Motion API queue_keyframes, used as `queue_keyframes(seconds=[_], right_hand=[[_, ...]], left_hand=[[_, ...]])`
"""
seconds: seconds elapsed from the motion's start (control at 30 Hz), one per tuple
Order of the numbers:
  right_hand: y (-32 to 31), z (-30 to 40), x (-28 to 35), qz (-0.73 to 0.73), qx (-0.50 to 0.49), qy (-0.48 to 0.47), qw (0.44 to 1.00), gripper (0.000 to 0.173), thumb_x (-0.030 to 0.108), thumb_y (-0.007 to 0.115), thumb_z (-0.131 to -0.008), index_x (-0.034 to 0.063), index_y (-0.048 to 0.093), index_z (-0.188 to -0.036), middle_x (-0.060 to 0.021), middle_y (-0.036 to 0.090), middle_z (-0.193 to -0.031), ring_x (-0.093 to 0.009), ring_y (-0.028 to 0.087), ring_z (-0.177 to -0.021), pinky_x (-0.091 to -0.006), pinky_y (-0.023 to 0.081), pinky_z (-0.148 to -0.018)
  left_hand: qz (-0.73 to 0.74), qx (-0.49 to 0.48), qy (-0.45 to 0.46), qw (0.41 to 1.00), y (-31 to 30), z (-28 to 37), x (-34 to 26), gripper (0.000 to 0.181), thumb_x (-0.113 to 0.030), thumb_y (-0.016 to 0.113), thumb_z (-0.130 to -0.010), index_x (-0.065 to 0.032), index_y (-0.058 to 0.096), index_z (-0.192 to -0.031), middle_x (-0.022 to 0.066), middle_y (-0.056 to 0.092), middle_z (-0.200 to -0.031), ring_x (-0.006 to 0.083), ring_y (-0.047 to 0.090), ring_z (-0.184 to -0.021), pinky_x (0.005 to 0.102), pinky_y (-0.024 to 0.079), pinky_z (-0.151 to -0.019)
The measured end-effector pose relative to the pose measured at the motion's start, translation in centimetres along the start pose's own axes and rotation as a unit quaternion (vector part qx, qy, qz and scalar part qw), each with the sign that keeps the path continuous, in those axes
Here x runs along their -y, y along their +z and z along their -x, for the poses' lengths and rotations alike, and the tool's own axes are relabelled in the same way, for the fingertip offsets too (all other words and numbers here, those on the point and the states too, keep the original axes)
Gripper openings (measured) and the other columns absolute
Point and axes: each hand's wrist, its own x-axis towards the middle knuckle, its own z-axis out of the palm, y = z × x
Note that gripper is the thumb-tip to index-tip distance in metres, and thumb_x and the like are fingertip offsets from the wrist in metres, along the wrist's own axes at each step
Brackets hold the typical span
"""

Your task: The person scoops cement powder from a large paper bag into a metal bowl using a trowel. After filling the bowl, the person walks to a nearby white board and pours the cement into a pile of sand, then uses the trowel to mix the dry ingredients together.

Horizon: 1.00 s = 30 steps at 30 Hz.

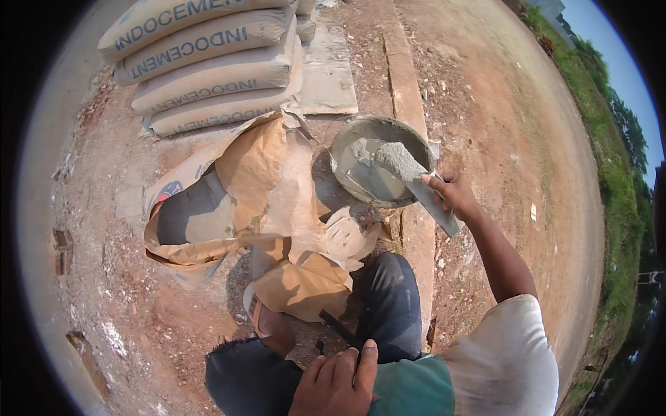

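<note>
My right hand (451, 195) grips a flat plastering trowel (431, 200) at the right rim of a round basin (338, 171). Wet grey cement paste (399, 160) is heaped on the trowel's far end, above the cement and water inside the basin. Left of the basin lies a torn-open paper cement bag (255, 192) with grey cement powder (195, 213) in it. My left hand (341, 382) is low in front of my body, fingers together, near a dark strap or bar (339, 327); whether it holds anything is hidden.
Several full Indocement bags (208, 73) are stacked at the upper left, beside a flat board (328, 73). A concrete kerb (408, 88) runs past the basin. Torn paper (307, 283) lies by my foot (273, 327). Dirt ground and a grassy edge lie to the right.
</note>
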Motion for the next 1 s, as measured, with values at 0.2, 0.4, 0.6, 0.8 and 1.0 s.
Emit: queue_keyframes(seconds=[0.2, 0.4, 0.6, 0.8, 1.0], right_hand=[[1.0, -4.5, 2.5, 0.309, -0.065, -0.001, 0.949, 0.050, 0.041, 0.080, -0.080, -0.0077, 0.072, -0.086, -0.0214, 0.072, -0.081, -0.030, 0.073, -0.075, -0.0413, 0.056, -0.070], [3.8, -5.0, 6.6, 0.511, -0.032, -0.046, 0.858, 0.035, 0.026, 0.074, -0.079, -0.0018, 0.076, -0.099, -0.0224, 0.074, -0.103, -0.037, 0.072, -0.099, -0.0439, 0.058, -0.087], [3.9, -3.7, 8.0, 0.584, -0.019, -0.084, 0.807, 0.029, 0.025, 0.074, -0.081, 0.0032, 0.077, -0.101, -0.0201, 0.074, -0.105, -0.036, 0.072, -0.102, -0.0438, 0.058, -0.087], [2.5, -0.5, 10.6, 0.532, -0.033, -0.061, 0.844, 0.038, 0.035, 0.076, -0.084, 0.0008, 0.076, -0.100, -0.0216, 0.074, -0.097, -0.037, 0.072, -0.094, -0.0455, 0.057, -0.084], [-1.4, 3.2, 14.0, 0.320, -0.046, -0.065, 0.944, 0.046, 0.044, 0.080, -0.083, -0.0012, 0.074, -0.084, -0.0119, 0.069, -0.070, -0.023, 0.067, -0.065, -0.0387, 0.051, -0.061]], left_hand=[[0.018, 0.029, 0.004, 0.999, 0.3, 0.8, 0.1, 0.056, -0.009, 0.056, -0.087, 0.0099, 0.048, -0.139, 0.0173, 0.058, -0.110, 0.0288, 0.060, -0.100, 0.0389, 0.048, -0.092], [0.018, 0.005, -0.017, 1.000, 0.4, 1.0, 0.1, 0.054, -0.006, 0.052, -0.089, 0.0137, 0.047, -0.139, 0.0199, 0.059, -0.112, 0.0289, 0.061, -0.103, 0.0385, 0.048, -0.095], [0.038, 0.016, 0.006, 0.999, 0.5, 1.5, 0.5, 0.056, -0.006, 0.051, -0.089, 0.0145, 0.046, -0.140, 0.0216, 0.059, -0.113, 0.0308, 0.060, -0.103, 0.0396, 0.048, -0.096], [0.037, 0.020, 0.004, 0.999, 0.5, 1.5, 0.5, 0.057, -0.007, 0.051, -0.089, 0.0146, 0.045, -0.141, 0.0224, 0.059, -0.114, 0.0312, 0.060, -0.105, 0.0403, 0.048, -0.097], [0.051, 0.002, -0.003, 0.999, -0.4, 0.1, 0.3, 0.056, -0.009, 0.057, -0.087, 0.0085, 0.049, -0.139, 0.0183, 0.058, -0.108, 0.0315, 0.060, -0.097, 0.0407, 0.048, -0.090]])
